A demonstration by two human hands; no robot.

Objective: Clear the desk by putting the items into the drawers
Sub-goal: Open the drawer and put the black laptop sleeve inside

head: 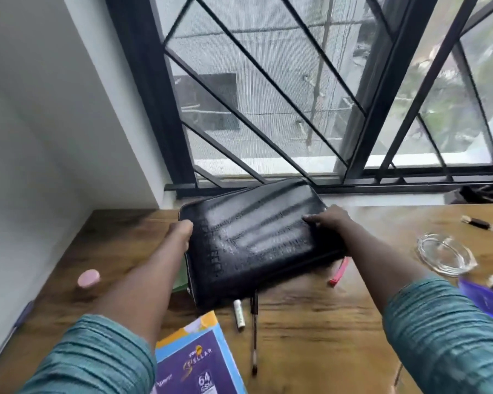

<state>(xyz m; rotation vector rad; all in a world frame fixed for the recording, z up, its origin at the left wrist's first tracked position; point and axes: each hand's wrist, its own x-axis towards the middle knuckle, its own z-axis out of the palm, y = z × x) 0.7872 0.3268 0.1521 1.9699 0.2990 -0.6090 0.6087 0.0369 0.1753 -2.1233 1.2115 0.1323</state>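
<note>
Nearest me, a purple paper packet [194,362], a pen [254,331] and a white marker [238,314] lie loose on the bench [310,322]. Beyond them my left grip [181,228] curls round the left edge of the black zip folder [256,243]. My right grip [328,220] clasps its right edge, fingers over the cover. The folder sits mid-bench, toward the window. A pink cap [88,278] lies to its left, a glass dish [444,255] to its right. No drawer shows. I judge the clearing barely begun, with nearly everything left.

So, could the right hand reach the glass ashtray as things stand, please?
Probably, once freed: the right hand grips the black folder, but the glass ashtray sits uncovered on the desk, off to its right.
</note>
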